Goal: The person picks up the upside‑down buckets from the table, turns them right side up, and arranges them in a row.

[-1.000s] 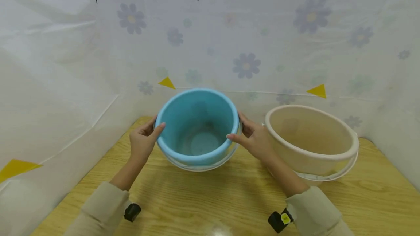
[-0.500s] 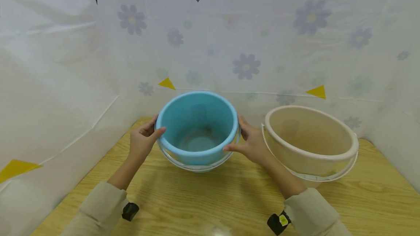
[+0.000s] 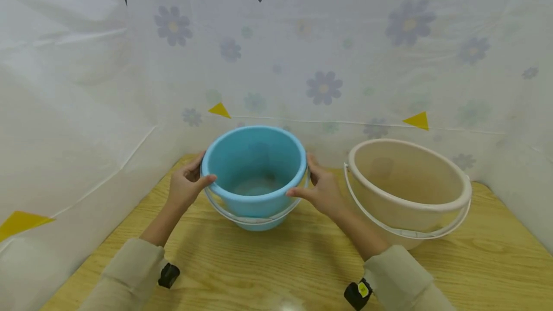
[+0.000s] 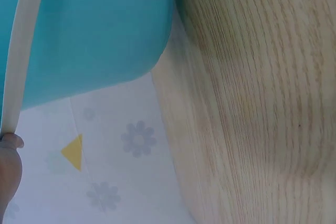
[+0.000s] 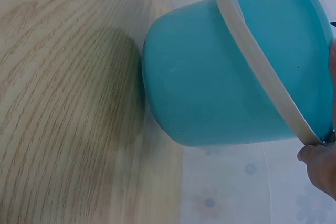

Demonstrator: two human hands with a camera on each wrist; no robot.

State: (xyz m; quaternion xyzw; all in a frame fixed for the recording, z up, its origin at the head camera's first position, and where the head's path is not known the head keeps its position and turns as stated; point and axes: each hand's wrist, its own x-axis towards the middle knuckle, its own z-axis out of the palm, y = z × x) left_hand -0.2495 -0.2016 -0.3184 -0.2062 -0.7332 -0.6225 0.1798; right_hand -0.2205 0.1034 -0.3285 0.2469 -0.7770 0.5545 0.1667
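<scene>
A blue bucket (image 3: 255,167) with a white bail handle (image 3: 250,220) hanging down its front stands upright at the middle of the wooden table (image 3: 281,263). My left hand (image 3: 187,184) grips its left rim with the thumb over the edge. On the opposite rim, my right hand (image 3: 319,188) holds it the same way. The left wrist view shows the bucket's blue wall (image 4: 89,35), its handle (image 4: 23,51) and a fingertip (image 4: 10,166). In the right wrist view the bucket (image 5: 210,87) has its base low against the table (image 5: 63,103); whether it touches I cannot tell.
A larger beige bucket (image 3: 406,181) with a white handle stands on the table just right of my right hand. White flowered sheeting (image 3: 324,85) closes in the back and both sides, close behind the blue bucket.
Both hands have brought the blue bucket down and slightly left, and it has levelled from tilting toward me. The beige bucket has not moved.
</scene>
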